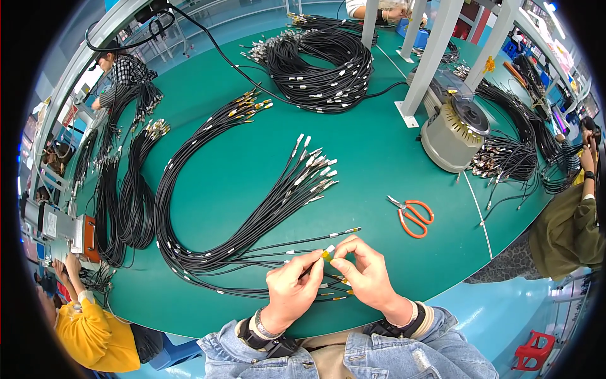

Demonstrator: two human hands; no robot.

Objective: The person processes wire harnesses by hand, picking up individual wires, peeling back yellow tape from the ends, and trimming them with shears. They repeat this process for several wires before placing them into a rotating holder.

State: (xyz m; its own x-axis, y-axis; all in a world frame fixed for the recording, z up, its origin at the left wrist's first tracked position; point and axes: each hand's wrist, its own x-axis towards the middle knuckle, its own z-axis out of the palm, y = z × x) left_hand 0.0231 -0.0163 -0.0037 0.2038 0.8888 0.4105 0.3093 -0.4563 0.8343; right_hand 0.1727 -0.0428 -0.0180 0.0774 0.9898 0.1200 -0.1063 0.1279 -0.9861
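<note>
My left hand is closed in a pinch on a black cable near its end. The cable end sticks up between my hands, with a yellow wrap and a white tip. Thumb and forefinger of my right hand are pinched together right beside the yellow wrap; whether they grip it or a small piece of tape is hidden. Several loose cables of the same kind pass under and beside my hands. They belong to a curved bundle of black cables with white-tagged ends and yellow-wrapped ends.
Orange-handled scissors lie to the right of my hands. Farther right stands a round grey tape dispenser beside white metal posts. A large cable coil lies at the back. More bundles hang at the left, where co-workers sit.
</note>
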